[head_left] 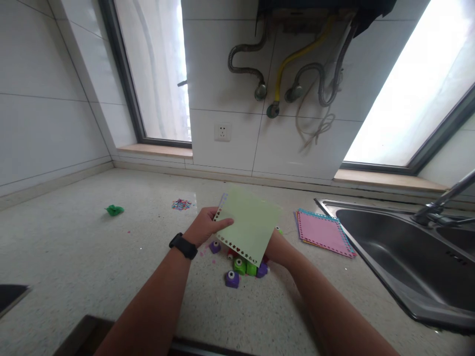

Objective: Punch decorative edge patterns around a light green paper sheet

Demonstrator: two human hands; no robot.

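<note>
Small punches are clustered on the counter right under my hands. My left hand is pinching the green sheet at its punched edge w/ the thumb on top. My right hand is behind the sheet, so I can't tell abt those fingers. There's a pink stack near the sink rim, and lots of bare counter to the left.

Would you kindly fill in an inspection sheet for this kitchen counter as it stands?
Surface: speckled counter, paper bits strewn on it.
Job's things: green sheet with a punched edge, held above the small punches.
Clutter: green scrap; confetti pile; pink sheet stack.
Grippers: left hand pinches the sheet's left edge; right hand is mostly hidden under the sheet.
Cables: hoses and a loose cord hang on the wall.
Surroundings: sink, tap, socket, two windows.
</note>
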